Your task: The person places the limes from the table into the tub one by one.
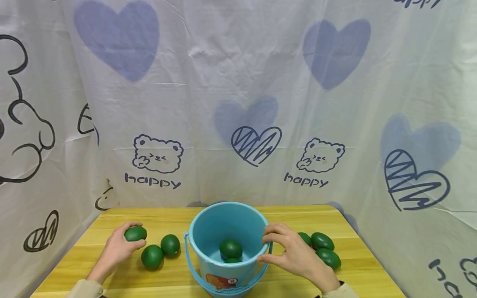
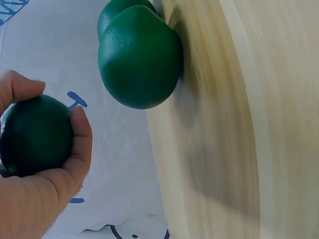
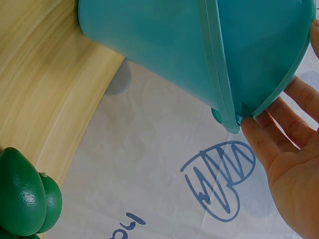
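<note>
My left hand point(image 1: 121, 244) grips a smooth dark green fruit point(image 1: 136, 234), raised over the left part of the table. The left wrist view shows that fruit point(image 2: 39, 134) between thumb and curled fingers. Two more green fruits point(image 1: 152, 257) lie just right of this hand. In the middle stands a light blue bucket point(image 1: 227, 273) with green fruit point(image 1: 230, 249) inside. At the bucket's right rim, my right hand point(image 1: 294, 250) holds on. Its fingertips pass behind the rim in the right wrist view, where the thumb is mostly out of frame.
Several green fruits point(image 1: 328, 257) lie together beyond the right hand. The bucket's handle point(image 1: 193, 271) hangs down across its front. Behind the wooden table point(image 1: 149, 213) hangs a white cloth point(image 1: 208, 174) with hearts and bears.
</note>
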`<state>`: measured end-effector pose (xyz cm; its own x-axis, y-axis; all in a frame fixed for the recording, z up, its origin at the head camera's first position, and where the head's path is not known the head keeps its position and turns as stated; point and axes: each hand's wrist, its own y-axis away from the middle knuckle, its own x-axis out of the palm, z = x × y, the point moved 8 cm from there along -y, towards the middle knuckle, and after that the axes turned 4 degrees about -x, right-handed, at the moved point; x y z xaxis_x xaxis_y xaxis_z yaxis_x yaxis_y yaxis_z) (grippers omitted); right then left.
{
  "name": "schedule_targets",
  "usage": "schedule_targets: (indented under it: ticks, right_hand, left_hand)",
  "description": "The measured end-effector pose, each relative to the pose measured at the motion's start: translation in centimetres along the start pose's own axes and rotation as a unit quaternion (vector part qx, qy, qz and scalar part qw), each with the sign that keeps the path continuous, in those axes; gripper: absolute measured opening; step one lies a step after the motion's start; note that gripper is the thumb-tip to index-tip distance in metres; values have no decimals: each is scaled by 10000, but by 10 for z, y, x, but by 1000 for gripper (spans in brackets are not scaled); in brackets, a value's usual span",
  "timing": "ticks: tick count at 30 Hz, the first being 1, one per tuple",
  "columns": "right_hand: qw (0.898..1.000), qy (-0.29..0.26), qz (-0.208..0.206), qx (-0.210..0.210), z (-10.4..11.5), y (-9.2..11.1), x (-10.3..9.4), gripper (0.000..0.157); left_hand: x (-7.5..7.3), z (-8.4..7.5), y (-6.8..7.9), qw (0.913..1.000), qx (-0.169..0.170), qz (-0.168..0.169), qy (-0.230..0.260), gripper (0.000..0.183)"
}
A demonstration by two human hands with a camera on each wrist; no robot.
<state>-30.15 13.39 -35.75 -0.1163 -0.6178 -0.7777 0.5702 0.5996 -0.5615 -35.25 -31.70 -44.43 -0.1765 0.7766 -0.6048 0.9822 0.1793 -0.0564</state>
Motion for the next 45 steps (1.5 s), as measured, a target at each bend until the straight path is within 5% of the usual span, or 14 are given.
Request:
schedule_targets:
  ticks: [16,23,31,38,45]
  right_hand:
    - [10000,-13,-28,-55,1,0,0,27]
    - [9999,-100,-46,-121,4,0,4,27]
    - [9995,10,-176,-273,4,1,-3,28]
    - [9995,-13,-193,-241,3,0,-4,27]
    - [9999,-17,-115,-114,2,2,-1,27]
  left_hand:
    - [7,-54,12,9946,875,-357,428,63]
    - [9,-73,27,9923,996,-481,564,66]
    - [15,-117,45,9827,1583,-719,632,62]
    - [27,-146,61,9699,2070,-434,1207,67]
    - [42,-158,70,9657,2110,-105,1512,65]
